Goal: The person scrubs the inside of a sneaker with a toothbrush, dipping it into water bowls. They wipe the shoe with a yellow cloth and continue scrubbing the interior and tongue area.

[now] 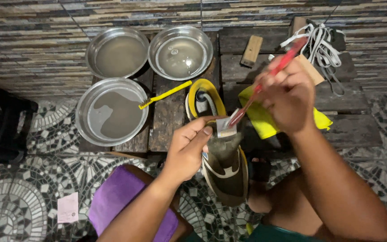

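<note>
shoe (225,168), olive with a yellow lining, held sole-side toward the camera above the person's lap, toe pointing down and its heel opening resting near the edge of the dark wooden tabletop (171,116). left hand (187,150) is closed around the shoe's upper part, thumb pressed near the tongue. right hand (287,96) is clenched on the red handle of a brush (247,110), whose pale head touches the shoe just beside the left thumb. yellow cloth (265,118) lies on the tabletop under the right hand. a second brush with a yellow handle (164,95) rests between three metal bowls (113,112) of cloudy water. a wooden block (251,50) and a bundle of white laces (321,42) lie further back. a purple cloth (117,197) drapes the left knee. likely risks: the bristles could scrape the left thumb, since they work so near it; the one-handed grip may let the shoe slip onto the tiled floor (10,197).
</note>
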